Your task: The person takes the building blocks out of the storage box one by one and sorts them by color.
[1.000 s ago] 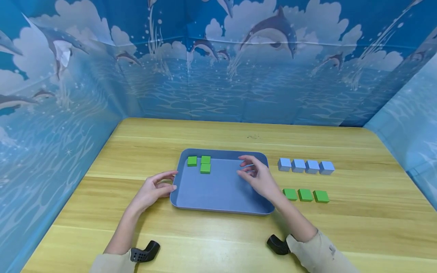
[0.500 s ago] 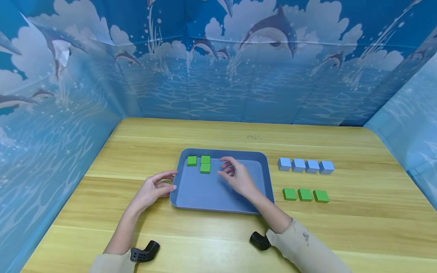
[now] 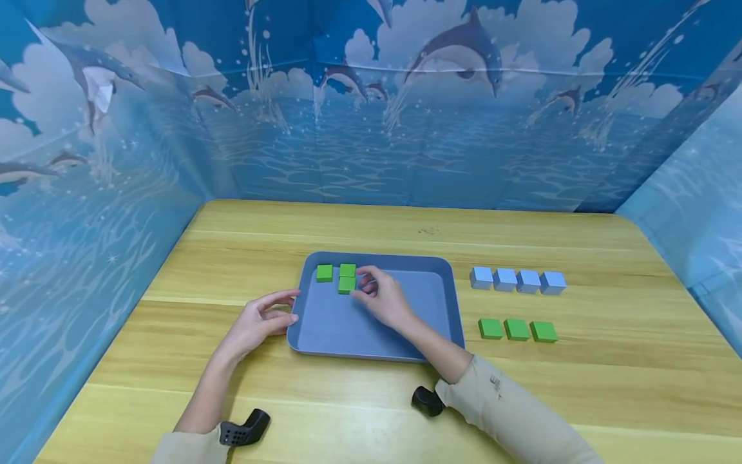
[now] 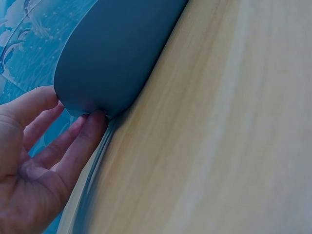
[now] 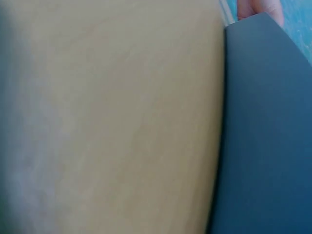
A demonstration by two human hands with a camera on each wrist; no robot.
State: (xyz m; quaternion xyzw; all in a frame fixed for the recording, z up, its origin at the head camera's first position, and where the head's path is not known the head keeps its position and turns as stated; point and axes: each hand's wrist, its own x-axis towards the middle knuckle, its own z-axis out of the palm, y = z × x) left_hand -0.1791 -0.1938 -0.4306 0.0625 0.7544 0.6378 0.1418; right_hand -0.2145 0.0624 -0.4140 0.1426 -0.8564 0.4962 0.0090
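A grey-blue tray (image 3: 377, 356) lies on the wooden table, with three green blocks in its back left part: one block (image 3: 324, 273) on its own, and a pair made of a rear block (image 3: 347, 269) and a front block (image 3: 346, 285). My left hand (image 3: 261, 325) touches the tray's left edge; in the left wrist view, the fingertips (image 4: 97, 117) rest against its rim. Over the tray my right hand (image 3: 384, 299) has thumb and index finger spread and bent, their tips right at the right side of the paired blocks. No block shows between them.
Right of the tray, several light blue cubes (image 3: 505, 280) stand in a row towards the back. Nearer lie three green blocks (image 3: 516, 329) in a row. A blue dolphin-printed curtain (image 3: 371, 161) encloses the table (image 3: 348, 412). Black wrist devices (image 3: 428, 401) sit at the cuffs.
My right hand has moved left across the tray, from its right side to the paired green blocks. The left hand stays at the tray's edge, and the blocks have not moved.
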